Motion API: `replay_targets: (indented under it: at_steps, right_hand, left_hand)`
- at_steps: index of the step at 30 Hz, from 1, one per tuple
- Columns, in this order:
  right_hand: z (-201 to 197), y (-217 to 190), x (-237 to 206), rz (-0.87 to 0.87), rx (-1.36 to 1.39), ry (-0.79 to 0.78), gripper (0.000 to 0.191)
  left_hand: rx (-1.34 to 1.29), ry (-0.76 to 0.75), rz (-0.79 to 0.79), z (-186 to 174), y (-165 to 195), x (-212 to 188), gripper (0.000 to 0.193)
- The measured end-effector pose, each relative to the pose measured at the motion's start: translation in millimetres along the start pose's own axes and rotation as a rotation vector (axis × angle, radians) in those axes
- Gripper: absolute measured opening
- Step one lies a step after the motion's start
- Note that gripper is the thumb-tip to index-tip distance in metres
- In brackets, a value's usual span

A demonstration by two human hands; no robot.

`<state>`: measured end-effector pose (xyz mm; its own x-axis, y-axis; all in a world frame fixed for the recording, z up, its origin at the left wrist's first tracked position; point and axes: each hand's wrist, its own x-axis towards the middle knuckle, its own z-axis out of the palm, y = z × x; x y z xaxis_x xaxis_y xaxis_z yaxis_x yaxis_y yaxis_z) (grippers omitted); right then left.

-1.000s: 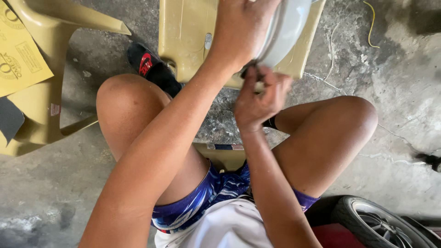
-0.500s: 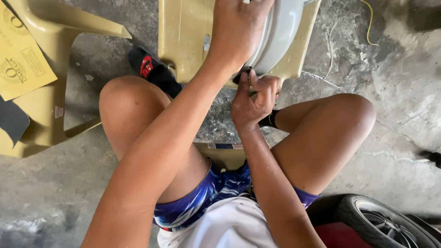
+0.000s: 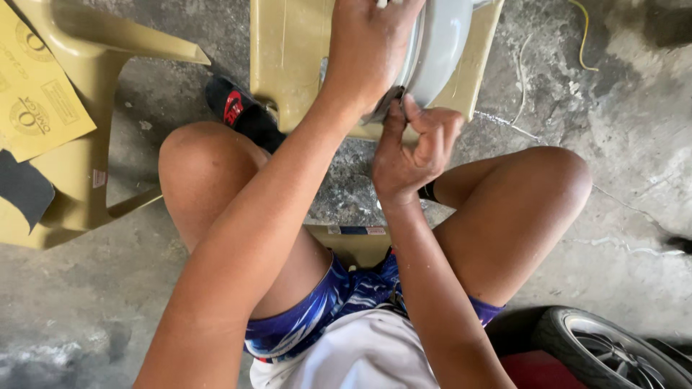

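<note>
A pale grey curved panel (image 3: pixel 443 43) stands on edge on a tan plastic chair seat (image 3: pixel 288 57) in front of my knees. My left hand (image 3: pixel 367 50) lies over the panel's near face and grips it from above. Just below, my right hand (image 3: pixel 414 148) is closed, its thumb and fingers pinching a small dark piece of sandpaper (image 3: pixel 382 108) against the panel's lower edge. The panel's top runs out of the picture.
A second tan plastic chair (image 3: pixel 86 43) stands at the left, with a yellow-backed sandpaper sheet (image 3: pixel 36 94) and a dark sheet (image 3: pixel 21 187) on it. A black and red sandal (image 3: pixel 238 112) lies under the seat. A tyre with a rim (image 3: pixel 613 353) sits at bottom right, on the concrete floor.
My right hand has moved up and a little left along the panel's lower edge with the sandpaper. My left hand has kept its hold on the panel.
</note>
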<state>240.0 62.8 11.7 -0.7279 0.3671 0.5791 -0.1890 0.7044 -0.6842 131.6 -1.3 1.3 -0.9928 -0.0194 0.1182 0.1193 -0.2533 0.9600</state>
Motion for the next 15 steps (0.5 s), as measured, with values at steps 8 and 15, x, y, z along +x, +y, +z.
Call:
replay_targets:
  at_steps: [8, 15]
  right_hand:
    - [8.4, 26.0, 49.8, -0.087, -0.062, 0.023, 0.014]
    - [-1.7, 6.7, -1.5, -0.088, -0.157, -0.014, 0.011]
  left_hand:
    - [-0.051, -0.017, -0.005, 7.0, 5.5, -2.3, 0.018]
    - [-0.074, 0.03, 0.044, 3.8, 1.5, 0.8, 0.022]
